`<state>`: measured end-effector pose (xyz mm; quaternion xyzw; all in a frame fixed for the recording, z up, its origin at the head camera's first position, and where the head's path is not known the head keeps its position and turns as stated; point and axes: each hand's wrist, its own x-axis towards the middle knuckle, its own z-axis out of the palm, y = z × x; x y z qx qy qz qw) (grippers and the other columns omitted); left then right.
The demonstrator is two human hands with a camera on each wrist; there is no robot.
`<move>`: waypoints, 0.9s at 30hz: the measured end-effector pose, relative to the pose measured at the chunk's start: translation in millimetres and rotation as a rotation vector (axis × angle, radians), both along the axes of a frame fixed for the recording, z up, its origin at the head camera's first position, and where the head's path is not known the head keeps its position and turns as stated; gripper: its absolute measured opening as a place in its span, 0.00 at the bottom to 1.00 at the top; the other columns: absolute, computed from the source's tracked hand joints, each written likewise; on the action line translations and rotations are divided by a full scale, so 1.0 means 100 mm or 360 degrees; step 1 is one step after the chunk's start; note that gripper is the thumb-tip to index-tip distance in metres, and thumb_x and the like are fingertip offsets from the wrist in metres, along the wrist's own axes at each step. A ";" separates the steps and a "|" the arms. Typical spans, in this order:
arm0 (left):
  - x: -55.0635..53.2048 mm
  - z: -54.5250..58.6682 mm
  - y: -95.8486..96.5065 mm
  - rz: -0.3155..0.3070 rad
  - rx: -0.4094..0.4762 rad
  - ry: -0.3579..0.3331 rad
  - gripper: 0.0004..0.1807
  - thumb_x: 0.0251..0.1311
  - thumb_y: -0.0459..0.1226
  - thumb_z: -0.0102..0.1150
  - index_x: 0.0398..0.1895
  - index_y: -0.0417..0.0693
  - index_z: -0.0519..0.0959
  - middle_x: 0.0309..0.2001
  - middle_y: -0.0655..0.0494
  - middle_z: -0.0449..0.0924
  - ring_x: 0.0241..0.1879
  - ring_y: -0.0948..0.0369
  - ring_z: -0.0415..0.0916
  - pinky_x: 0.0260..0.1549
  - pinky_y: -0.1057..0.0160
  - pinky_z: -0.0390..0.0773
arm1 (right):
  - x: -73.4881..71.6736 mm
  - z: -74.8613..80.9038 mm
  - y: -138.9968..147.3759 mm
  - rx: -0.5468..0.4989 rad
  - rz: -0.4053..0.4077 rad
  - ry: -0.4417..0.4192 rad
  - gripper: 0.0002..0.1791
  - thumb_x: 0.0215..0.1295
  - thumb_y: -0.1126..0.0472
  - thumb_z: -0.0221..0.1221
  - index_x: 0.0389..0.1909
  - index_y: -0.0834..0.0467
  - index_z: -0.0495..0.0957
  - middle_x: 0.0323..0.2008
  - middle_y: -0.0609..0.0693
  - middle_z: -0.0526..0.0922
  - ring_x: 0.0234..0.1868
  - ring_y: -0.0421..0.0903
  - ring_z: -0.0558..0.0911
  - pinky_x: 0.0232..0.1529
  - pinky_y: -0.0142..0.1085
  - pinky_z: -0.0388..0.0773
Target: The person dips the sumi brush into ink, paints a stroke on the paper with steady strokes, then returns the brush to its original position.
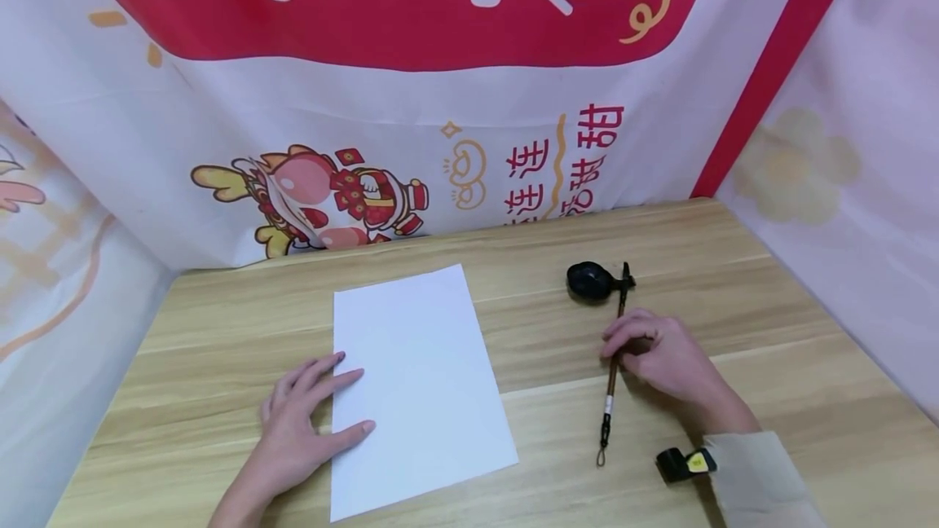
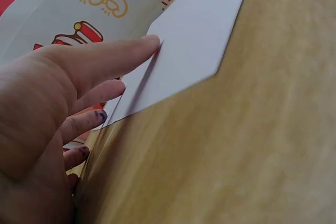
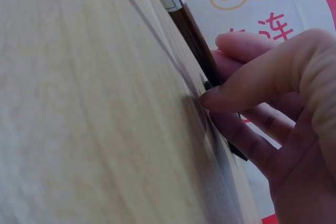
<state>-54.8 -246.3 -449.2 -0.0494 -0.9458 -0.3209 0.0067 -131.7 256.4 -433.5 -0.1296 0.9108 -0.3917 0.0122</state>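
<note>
A white sheet of paper (image 1: 414,398) lies on the wooden table. My left hand (image 1: 297,426) spreads over its left edge, with thumb and fingertips on or just above the sheet. In the left wrist view the thumb (image 2: 115,59) reaches over the paper (image 2: 184,45). On the right, my right hand (image 1: 667,357) pinches the brown handle of a writing brush (image 1: 612,385) between thumb and fingers. The brush has a white label and a hanging loop at its near end. Its dark tip end lies across the narrow end of a small black dish (image 1: 589,281).
The wooden table (image 1: 242,324) meets a white and red printed cloth (image 1: 440,88) at the back, with more cloth at both sides. A black strap-like piece with a yellow label (image 1: 685,463) is at the right wrist, beside the light sleeve (image 1: 759,479).
</note>
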 end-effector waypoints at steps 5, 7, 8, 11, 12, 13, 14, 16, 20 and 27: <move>0.01 0.01 0.00 -0.0023 0.0014 0.0011 0.39 0.55 0.57 0.81 0.71 0.60 0.81 0.83 0.50 0.64 0.80 0.36 0.46 0.64 0.33 0.48 | 0.00 -0.01 0.00 0.0010 0.0001 0.0025 0.24 0.53 0.78 0.66 0.32 0.42 0.92 0.51 0.46 0.90 0.58 0.53 0.85 0.64 0.46 0.77; 0.01 0.01 0.00 -0.0026 0.0015 0.0014 0.39 0.55 0.57 0.81 0.71 0.60 0.81 0.82 0.50 0.64 0.80 0.36 0.46 0.64 0.33 0.47 | 0.00 -0.01 0.00 0.0005 0.0003 0.0031 0.24 0.54 0.78 0.66 0.32 0.42 0.92 0.51 0.46 0.90 0.58 0.52 0.85 0.64 0.43 0.77; 0.01 0.01 0.00 -0.0025 0.0017 0.0012 0.39 0.55 0.57 0.81 0.71 0.60 0.81 0.82 0.50 0.64 0.81 0.36 0.46 0.64 0.33 0.47 | 0.00 -0.01 0.00 0.0004 0.0002 0.0032 0.24 0.54 0.78 0.66 0.32 0.42 0.92 0.51 0.45 0.90 0.58 0.52 0.85 0.63 0.41 0.77; 0.01 0.01 0.01 -0.0022 0.0024 0.0007 0.40 0.55 0.57 0.81 0.72 0.60 0.80 0.83 0.50 0.64 0.81 0.36 0.46 0.64 0.33 0.47 | 0.00 0.00 0.00 -0.0014 -0.0001 0.0039 0.24 0.54 0.79 0.66 0.31 0.42 0.92 0.50 0.45 0.90 0.58 0.50 0.84 0.62 0.33 0.76; 0.01 0.01 0.01 -0.0019 0.0028 0.0004 0.40 0.55 0.57 0.81 0.72 0.60 0.80 0.83 0.51 0.64 0.81 0.36 0.46 0.64 0.33 0.47 | 0.01 0.00 0.00 -0.0025 -0.0001 0.0041 0.25 0.54 0.79 0.66 0.31 0.42 0.92 0.50 0.45 0.90 0.57 0.49 0.84 0.61 0.30 0.76; 0.00 0.01 0.01 -0.0013 0.0030 0.0001 0.41 0.55 0.57 0.81 0.72 0.60 0.80 0.83 0.51 0.64 0.81 0.36 0.46 0.64 0.33 0.47 | 0.01 0.01 0.00 -0.0032 0.0001 0.0044 0.25 0.53 0.79 0.66 0.31 0.42 0.91 0.50 0.44 0.90 0.57 0.48 0.84 0.61 0.28 0.75; 0.00 0.01 0.01 -0.0009 0.0037 -0.0001 0.41 0.54 0.57 0.81 0.72 0.60 0.80 0.83 0.51 0.64 0.81 0.36 0.46 0.64 0.33 0.47 | 0.01 0.02 0.00 -0.0041 0.0004 0.0045 0.25 0.53 0.79 0.66 0.31 0.42 0.91 0.49 0.44 0.90 0.56 0.46 0.84 0.60 0.26 0.75; 0.00 0.01 0.01 -0.0002 0.0042 -0.0007 0.42 0.54 0.57 0.81 0.73 0.59 0.79 0.83 0.52 0.64 0.81 0.36 0.46 0.64 0.33 0.47 | 0.01 0.04 0.00 -0.0074 0.0016 0.0053 0.25 0.53 0.80 0.65 0.31 0.43 0.91 0.49 0.45 0.90 0.55 0.43 0.84 0.60 0.25 0.75; 0.00 -0.01 0.01 0.0008 0.0056 -0.0022 0.43 0.54 0.58 0.81 0.74 0.59 0.78 0.83 0.53 0.64 0.82 0.36 0.45 0.66 0.30 0.44 | 0.01 0.08 0.00 -0.0132 0.0044 0.0124 0.25 0.51 0.81 0.65 0.30 0.45 0.91 0.48 0.48 0.90 0.54 0.37 0.83 0.64 0.25 0.72; -0.01 -0.03 0.01 -0.0029 0.0063 0.0020 0.39 0.59 0.56 0.78 0.73 0.59 0.79 0.85 0.50 0.61 0.81 0.32 0.45 0.66 0.24 0.40 | 0.00 0.23 -0.02 -0.0441 0.0182 0.0360 0.23 0.49 0.86 0.66 0.31 0.53 0.91 0.42 0.48 0.92 0.55 0.34 0.83 0.66 0.20 0.70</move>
